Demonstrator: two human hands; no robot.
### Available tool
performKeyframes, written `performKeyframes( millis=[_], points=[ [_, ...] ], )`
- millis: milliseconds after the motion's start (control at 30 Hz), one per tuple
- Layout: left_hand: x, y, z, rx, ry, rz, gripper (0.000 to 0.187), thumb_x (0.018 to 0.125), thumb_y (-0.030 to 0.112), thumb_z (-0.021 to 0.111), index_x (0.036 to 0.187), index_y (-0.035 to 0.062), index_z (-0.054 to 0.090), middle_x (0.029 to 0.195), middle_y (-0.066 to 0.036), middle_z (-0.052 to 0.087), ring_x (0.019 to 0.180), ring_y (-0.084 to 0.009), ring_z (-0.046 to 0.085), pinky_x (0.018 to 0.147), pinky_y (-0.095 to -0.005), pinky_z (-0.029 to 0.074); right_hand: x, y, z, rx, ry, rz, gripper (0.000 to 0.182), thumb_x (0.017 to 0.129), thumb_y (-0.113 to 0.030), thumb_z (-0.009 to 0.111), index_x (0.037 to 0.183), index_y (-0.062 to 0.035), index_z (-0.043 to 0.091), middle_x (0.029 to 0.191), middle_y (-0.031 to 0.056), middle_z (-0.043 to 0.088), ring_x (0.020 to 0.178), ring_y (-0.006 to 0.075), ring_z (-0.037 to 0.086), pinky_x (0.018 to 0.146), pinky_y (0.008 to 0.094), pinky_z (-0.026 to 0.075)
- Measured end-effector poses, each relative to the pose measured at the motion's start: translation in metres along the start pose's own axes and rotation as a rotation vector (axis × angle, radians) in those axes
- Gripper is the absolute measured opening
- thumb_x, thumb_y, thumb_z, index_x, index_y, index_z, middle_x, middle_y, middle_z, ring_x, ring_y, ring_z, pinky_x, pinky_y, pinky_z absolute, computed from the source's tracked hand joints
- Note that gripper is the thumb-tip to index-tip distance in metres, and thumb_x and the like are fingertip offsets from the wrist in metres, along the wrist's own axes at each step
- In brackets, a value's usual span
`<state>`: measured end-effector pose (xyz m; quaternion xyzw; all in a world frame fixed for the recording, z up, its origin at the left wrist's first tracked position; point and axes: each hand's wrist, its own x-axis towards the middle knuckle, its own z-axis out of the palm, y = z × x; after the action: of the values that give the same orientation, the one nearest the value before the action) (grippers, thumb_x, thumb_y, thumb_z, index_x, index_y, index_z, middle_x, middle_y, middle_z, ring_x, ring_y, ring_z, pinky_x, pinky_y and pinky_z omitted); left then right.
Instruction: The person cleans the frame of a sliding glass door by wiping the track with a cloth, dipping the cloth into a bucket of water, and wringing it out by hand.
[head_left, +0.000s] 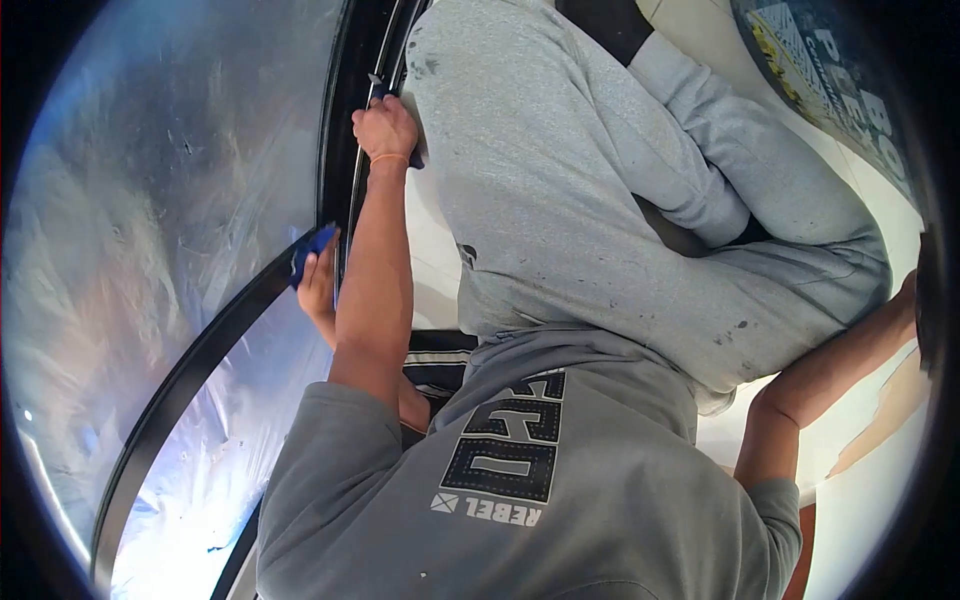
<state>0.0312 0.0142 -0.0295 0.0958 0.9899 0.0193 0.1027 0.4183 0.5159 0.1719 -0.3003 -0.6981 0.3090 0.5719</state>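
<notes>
My left hand (385, 128) is closed around a dark blue tool (379, 90) with a small metal tip, beside a long black frame (341, 140). My left forearm reaches up past my grey trousers. At the right edge, my right hand (909, 287) is beside a dark object (926, 300); its fingers are hidden. Another person's hand (318, 285) holds a blue item (312, 252) against the frame, left of my left forearm.
Glossy film-like panels (180, 150) fill the left side, divided by a curved black strip (190, 380). My bent legs (600, 180) take up the centre. A printed, rounded item (835, 80) is at the upper right, over pale floor tiles (700, 30).
</notes>
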Motion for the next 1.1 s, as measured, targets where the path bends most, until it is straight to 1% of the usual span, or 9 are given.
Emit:
performKeyframes(
  millis=[167,267,333,400,467,567,667,833,1100],
  points=[
    [0.018,0.020,0.017,0.007,0.169,0.107,0.040,0.093,0.032,0.047,0.100,-0.0011,0.069,0.091,-0.027,0.061,0.091,-0.0429,0.058,0.082,-0.0514,0.047,0.004,0.009,-0.005,-0.033,0.040,-0.030,0.039,0.105,-0.043,0.036,0.122,-0.0131,0.056,0.108,0.0063,0.057,0.097,0.0205,0.060,0.079,0.0367,0.052],
    [0.001,0.050,-0.006,-0.185,0.223,0.029,0.038,0.093,0.031,0.049,0.098,-0.0009,0.068,0.089,-0.026,0.060,0.088,-0.0427,0.058,0.080,-0.0514,0.047,0.002,0.001,0.000,-0.054,0.024,0.005,0.039,0.105,-0.042,0.036,0.121,-0.0121,0.056,0.107,0.0060,0.058,0.095,0.0199,0.060,0.078,0.0359,0.051],
    [-0.024,0.051,-0.020,-0.288,0.275,0.060,0.027,0.090,0.021,0.055,0.091,-0.0035,0.067,0.081,-0.025,0.058,0.080,-0.0419,0.059,0.073,-0.0509,0.047,0.000,-0.001,0.002,-0.034,0.010,0.011,0.039,0.105,-0.041,0.035,0.121,-0.0114,0.056,0.106,0.0059,0.058,0.094,0.0192,0.060,0.077,0.0352,0.051],
    [-0.039,0.022,-0.010,-0.105,0.343,0.167,0.024,0.089,0.018,0.056,0.086,-0.0038,0.065,0.080,-0.025,0.058,0.076,-0.0418,0.058,0.070,-0.0504,0.047,0.001,0.003,-0.002,-0.007,-0.031,-0.031,0.039,0.106,-0.040,0.035,0.120,-0.0107,0.056,0.105,0.0058,0.058,0.092,0.0182,0.060,0.076,0.0344,0.050],
    [-0.054,0.002,-0.011,-0.069,0.447,0.077,0.023,0.088,0.018,0.057,0.082,-0.0029,0.064,0.079,-0.023,0.058,0.073,-0.0415,0.058,0.066,-0.0507,0.047,0.002,0.004,-0.002,-0.027,-0.004,-0.030,0.038,0.106,-0.039,0.035,0.120,-0.0108,0.056,0.105,0.0056,0.058,0.091,0.0172,0.060,0.076,0.0337,0.051],
    [-0.059,-0.019,-0.029,0.073,0.392,-0.033,0.021,0.085,0.021,0.061,0.088,0.0015,0.067,0.090,-0.018,0.061,0.088,-0.0382,0.059,0.076,-0.0511,0.044,0.003,0.004,-0.001,-0.016,-0.004,-0.030,0.037,0.106,-0.038,0.035,0.119,-0.0110,0.057,0.103,0.0053,0.058,0.090,0.0164,0.060,0.075,0.0329,0.050],
    [-0.050,-0.017,-0.033,0.198,0.398,0.075,0.023,0.084,0.023,0.062,0.098,0.0061,0.070,0.097,-0.014,0.061,0.099,-0.0352,0.056,0.080,-0.0505,0.041,0.005,0.009,-0.006,0.005,-0.027,-0.019,0.035,0.106,-0.037,0.036,0.118,-0.0115,0.057,0.101,0.0050,0.058,0.090,0.0158,0.059,0.075,0.0325,0.050],
    [-0.034,-0.004,-0.016,-0.044,0.103,-0.202,0.036,0.087,0.027,0.056,0.120,0.0207,0.069,0.125,-0.016,0.052,0.119,-0.0369,0.048,0.093,-0.0580,0.041,0.003,0.002,0.001,-0.030,0.037,-0.016,0.033,0.105,-0.035,0.037,0.117,-0.0114,0.058,0.098,0.0048,0.058,0.087,0.0159,0.060,0.074,0.0323,0.050],
    [-0.012,0.033,-0.011,-0.040,0.128,-0.339,0.033,0.089,0.026,0.055,0.118,0.0156,0.068,0.124,-0.017,0.048,0.121,-0.0393,0.043,0.093,-0.0568,0.041,0.005,0.010,-0.004,0.027,0.006,-0.042,0.035,0.106,-0.036,0.037,0.117,-0.0098,0.057,0.098,0.0055,0.058,0.083,0.0173,0.060,0.072,0.0319,0.051]
  ],
)
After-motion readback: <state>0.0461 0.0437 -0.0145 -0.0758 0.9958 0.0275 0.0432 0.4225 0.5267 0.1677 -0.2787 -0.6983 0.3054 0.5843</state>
